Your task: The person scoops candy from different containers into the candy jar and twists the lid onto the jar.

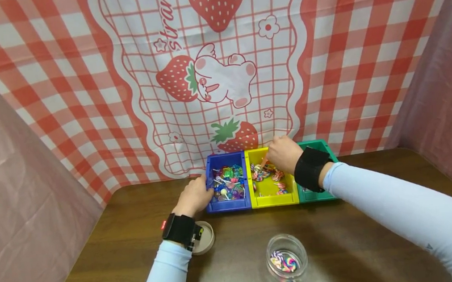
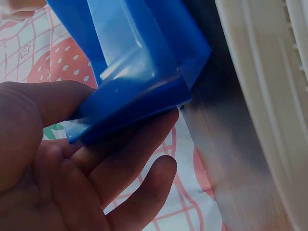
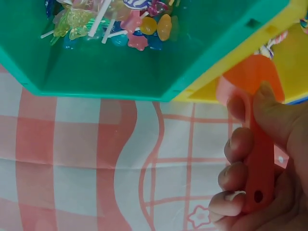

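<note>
Holding an orange scoop [image 3: 261, 166] — bowl [image 3: 256, 74] past thumb [image 3: 275, 111] — is the right grip [image 1: 285, 153], left grip [image 1: 193, 196] pinching a blue bin [image 1: 229, 204].

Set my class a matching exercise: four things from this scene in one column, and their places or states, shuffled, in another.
1. Scoop
2. Clear jar
3. Pale round lid
4. Left hand

A. Holds swirled candies
B. Grips the blue bin
C. Held in the right hand
D. Partly hidden behind a black wrist strap

Pairs: 1-C, 2-A, 3-D, 4-B
</note>
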